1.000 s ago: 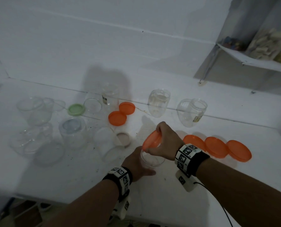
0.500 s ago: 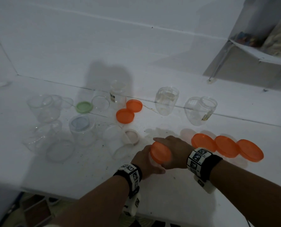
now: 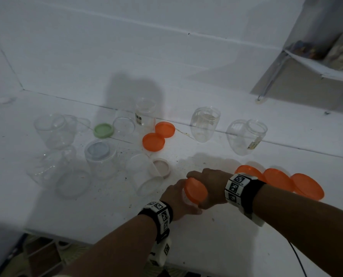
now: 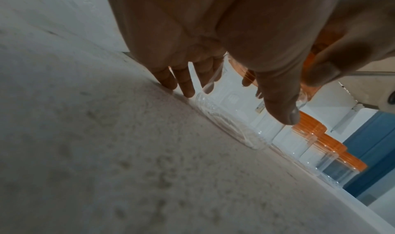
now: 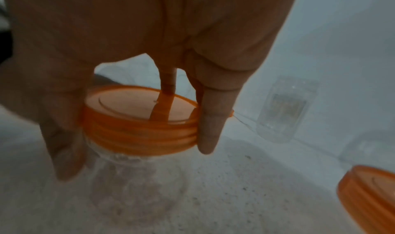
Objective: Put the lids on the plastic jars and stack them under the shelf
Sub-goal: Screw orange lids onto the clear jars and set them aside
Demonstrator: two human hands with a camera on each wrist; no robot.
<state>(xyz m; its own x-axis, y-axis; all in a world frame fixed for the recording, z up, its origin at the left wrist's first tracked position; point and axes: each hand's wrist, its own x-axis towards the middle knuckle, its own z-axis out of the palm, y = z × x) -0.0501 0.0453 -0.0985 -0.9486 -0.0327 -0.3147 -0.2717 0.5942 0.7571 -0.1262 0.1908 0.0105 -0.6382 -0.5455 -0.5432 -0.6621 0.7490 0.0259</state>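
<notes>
A small clear jar stands near the table's front edge. My left hand grips its body, fingers on one side and thumb on the other. An orange lid sits on the jar's mouth, and in the right wrist view this lid lies level on the neck. My right hand holds the lid's rim from above between thumb and fingers. In the head view the hands hide most of the jar.
Three orange-lidded jars stand in a row right of my hands. Several open clear jars, two loose orange lids, a green lid and a beige lid lie further back and left. The shelf is at the upper right.
The orange lid was tilted above the jar's mouth; now it sits level on it. My right hand has turned over the lid, while my left hand has kept its hold.
</notes>
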